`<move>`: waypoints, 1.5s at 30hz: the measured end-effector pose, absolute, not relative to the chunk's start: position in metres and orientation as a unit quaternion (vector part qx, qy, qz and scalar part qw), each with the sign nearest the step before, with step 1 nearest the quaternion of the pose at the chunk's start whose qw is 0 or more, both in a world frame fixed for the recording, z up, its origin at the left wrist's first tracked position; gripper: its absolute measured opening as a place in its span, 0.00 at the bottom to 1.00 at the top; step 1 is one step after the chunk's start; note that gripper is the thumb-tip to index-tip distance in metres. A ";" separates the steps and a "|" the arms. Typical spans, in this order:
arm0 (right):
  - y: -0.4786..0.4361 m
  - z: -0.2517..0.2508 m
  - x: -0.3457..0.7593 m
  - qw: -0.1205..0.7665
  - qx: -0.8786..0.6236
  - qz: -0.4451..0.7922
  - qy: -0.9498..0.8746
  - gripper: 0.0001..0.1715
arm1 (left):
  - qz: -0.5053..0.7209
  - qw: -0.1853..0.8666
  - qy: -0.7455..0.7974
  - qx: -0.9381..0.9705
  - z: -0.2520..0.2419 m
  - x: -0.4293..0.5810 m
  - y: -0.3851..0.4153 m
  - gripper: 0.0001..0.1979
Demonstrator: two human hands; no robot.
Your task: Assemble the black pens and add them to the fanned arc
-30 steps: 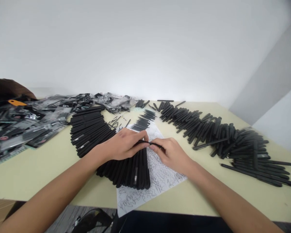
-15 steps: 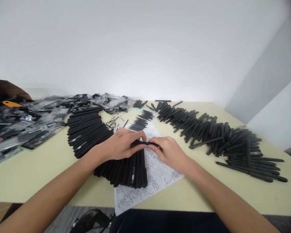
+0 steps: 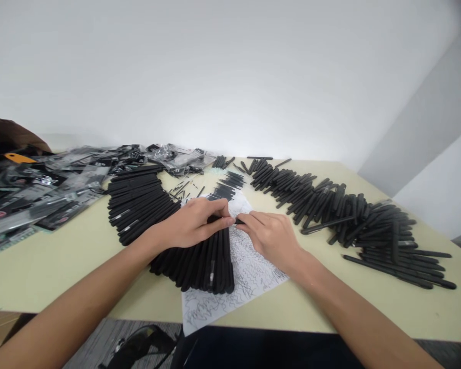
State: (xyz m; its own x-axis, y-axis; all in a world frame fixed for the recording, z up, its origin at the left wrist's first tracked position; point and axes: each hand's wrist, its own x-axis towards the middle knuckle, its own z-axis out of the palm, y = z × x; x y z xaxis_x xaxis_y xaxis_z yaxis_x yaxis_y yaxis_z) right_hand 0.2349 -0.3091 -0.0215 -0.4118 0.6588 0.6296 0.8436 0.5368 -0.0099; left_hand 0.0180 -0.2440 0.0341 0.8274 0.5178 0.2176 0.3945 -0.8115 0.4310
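Observation:
Over the scribbled white paper (image 3: 249, 266), my left hand (image 3: 197, 220) and my right hand (image 3: 269, 236) meet fingertip to fingertip. Both are closed in a pinch on a slim black pen (image 3: 238, 221). Only a short dark bit of it shows by my right fingertips; my fingers hide the rest, so I cannot tell whether it is in one piece. Under and beside my left hand, a fan of black pens (image 3: 142, 202) curves round to the paper's front. Thin black refills (image 3: 226, 185) lie in a row at the paper's far end.
A long heap of black pens (image 3: 322, 200) stretches along the right of the pale yellow table (image 3: 303, 307). Clear plastic packets (image 3: 69, 184) pile up at the left, with an orange piece (image 3: 20, 158) among them. Behind stands a brown box (image 3: 13, 134).
My fingertips have closed in round the pen, and much less of it shows between them. My right hand has turned slightly, its fingers curled more. The view has shifted a little.

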 end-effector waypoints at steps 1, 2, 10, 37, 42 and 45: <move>-0.309 -0.021 0.235 0.301 -0.448 -0.171 -0.824 0.20 | 0.165 0.194 0.247 0.935 0.034 0.019 -0.245 0.17; -0.309 -0.021 0.235 0.305 -0.443 -0.183 -0.823 0.20 | 0.164 0.193 0.250 0.934 0.034 0.019 -0.245 0.17; -0.309 -0.025 0.234 0.235 -0.463 -0.146 -0.842 0.19 | 0.152 0.085 0.239 0.955 0.021 0.023 -0.244 0.22; -0.308 -0.019 0.234 0.179 -0.457 -0.226 -0.841 0.12 | 0.178 0.193 0.236 0.936 0.016 0.018 -0.229 0.17; -0.308 -0.020 0.238 0.163 -0.456 -0.201 -0.851 0.11 | 0.210 0.211 0.222 0.928 0.013 0.016 -0.227 0.15; -0.308 -0.019 0.237 0.176 -0.467 -0.196 -0.844 0.12 | 0.203 0.234 0.205 0.928 0.014 0.017 -0.227 0.13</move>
